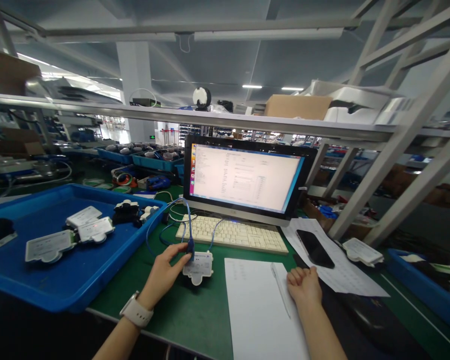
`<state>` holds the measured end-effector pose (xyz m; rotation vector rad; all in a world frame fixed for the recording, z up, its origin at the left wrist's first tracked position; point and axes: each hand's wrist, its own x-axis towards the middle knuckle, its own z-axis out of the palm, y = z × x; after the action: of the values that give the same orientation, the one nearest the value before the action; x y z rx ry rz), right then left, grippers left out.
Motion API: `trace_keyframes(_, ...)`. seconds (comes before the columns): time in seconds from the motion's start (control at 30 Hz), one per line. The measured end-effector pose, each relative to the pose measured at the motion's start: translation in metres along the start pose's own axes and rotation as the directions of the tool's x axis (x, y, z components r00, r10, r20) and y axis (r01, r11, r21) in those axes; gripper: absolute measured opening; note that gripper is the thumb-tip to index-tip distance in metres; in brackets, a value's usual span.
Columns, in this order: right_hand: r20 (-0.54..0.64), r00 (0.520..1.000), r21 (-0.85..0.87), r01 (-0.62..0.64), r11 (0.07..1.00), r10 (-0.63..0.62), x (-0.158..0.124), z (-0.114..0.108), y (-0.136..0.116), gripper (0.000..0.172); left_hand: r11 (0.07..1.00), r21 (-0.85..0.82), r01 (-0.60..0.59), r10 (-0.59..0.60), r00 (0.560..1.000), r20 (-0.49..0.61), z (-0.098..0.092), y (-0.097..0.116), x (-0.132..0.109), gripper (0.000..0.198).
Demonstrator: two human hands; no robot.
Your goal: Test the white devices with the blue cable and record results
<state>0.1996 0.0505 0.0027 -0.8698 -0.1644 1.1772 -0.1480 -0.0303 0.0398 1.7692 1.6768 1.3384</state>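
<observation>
- The left hand (169, 267) is gripping a blue plug (190, 247) between the thumb and the fingers, and it is wearing a pale watch (136, 310) at the wrist.
- Just to the right of the left hand, a white device (198, 267) with a printed label is lying on the green desk (187, 322); the plug is standing over its upper left part, but I cannot tell if it is sitting inside a socket.
- From the plug, a blue cable (189, 220) is rising and then looping back beyond the left hand.
- The right hand (305, 286) is resting with its fingers curled into a loose fist, at the right edge of a white sheet (253, 315).
- A pen (281, 290) is lying on this sheet, just left of the right hand.
- Beyond the right hand and slightly to its right, a dark phone (315, 248) is lying on printed papers (354, 277).
- Farther right of this hand, another white device (362, 251) is lying.
- Beyond both hands, a keyboard (232, 232) is lying before a monitor (243, 176), which is showing a bright window.
- To the left of the left hand, a blue tray (114, 275) is holding several similar white devices (49, 246).
</observation>
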Motion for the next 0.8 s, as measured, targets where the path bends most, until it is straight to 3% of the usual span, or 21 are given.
trace_keyframes(0.17, 0.024, 1.0, -0.037, 0.019, 0.999, -0.018, -0.001, -0.001, -0.001, 0.047, 0.997, -0.076, -0.011, 0.011, 1.0, 0.0, 0.007, -0.002, 0.0, 0.036)
trace_keyframes(0.3, 0.023, 0.998, -0.049, 0.054, 0.997, -0.052, -0.008, -0.004, -0.022, 0.048, 0.993, -0.114, -0.003, -0.002, 0.999, -0.046, 0.012, -0.007, -0.001, 0.04)
trace_keyframes(0.43, 0.06, 0.963, -0.273, 0.27, 0.923, -0.263, -0.012, -0.021, -0.061, 0.05, 0.99, -0.143, -0.009, -0.002, 0.997, -0.08, 0.016, -0.012, -0.002, 0.039)
trace_keyframes(0.5, 0.108, 0.882, -0.515, 0.445, 0.733, -0.459, -0.01, -0.04, -0.079, 0.047, 0.987, -0.158, -0.017, 0.001, 0.995, -0.097, 0.017, -0.014, -0.002, 0.038)
trace_keyframes(0.57, 0.257, 0.747, -0.757, 0.55, 0.352, -0.614, -0.007, -0.063, -0.092, 0.043, 0.985, -0.172, -0.027, 0.007, 0.993, -0.118, 0.019, -0.016, -0.003, 0.037)
trace_keyframes(0.63, 0.485, 0.63, -0.822, 0.565, -0.071, -0.607, -0.003, -0.087, -0.099, 0.045, 0.982, -0.182, -0.04, 0.014, 0.99, -0.14, 0.021, -0.018, -0.003, 0.036)
trace_keyframes(0.67, 0.588, 0.587, -0.788, 0.571, -0.23, -0.557, -0.001, -0.097, -0.1, 0.047, 0.981, -0.186, -0.048, 0.02, 0.989, -0.149, 0.022, -0.018, -0.003, 0.035)
trace_keyframes(0.73, 0.727, 0.497, -0.685, 0.579, -0.443, -0.474, 0.002, -0.111, -0.098, 0.05, 0.979, -0.192, -0.065, 0.033, 0.986, -0.163, 0.023, -0.019, -0.004, 0.034)
trace_keyframes(0.8, 0.785, 0.427, -0.619, 0.534, -0.576, -0.448, 0.004, -0.118, -0.093, 0.051, 0.978, -0.193, -0.084, 0.051, 0.984, -0.172, 0.025, -0.021, -0.005, 0.033)
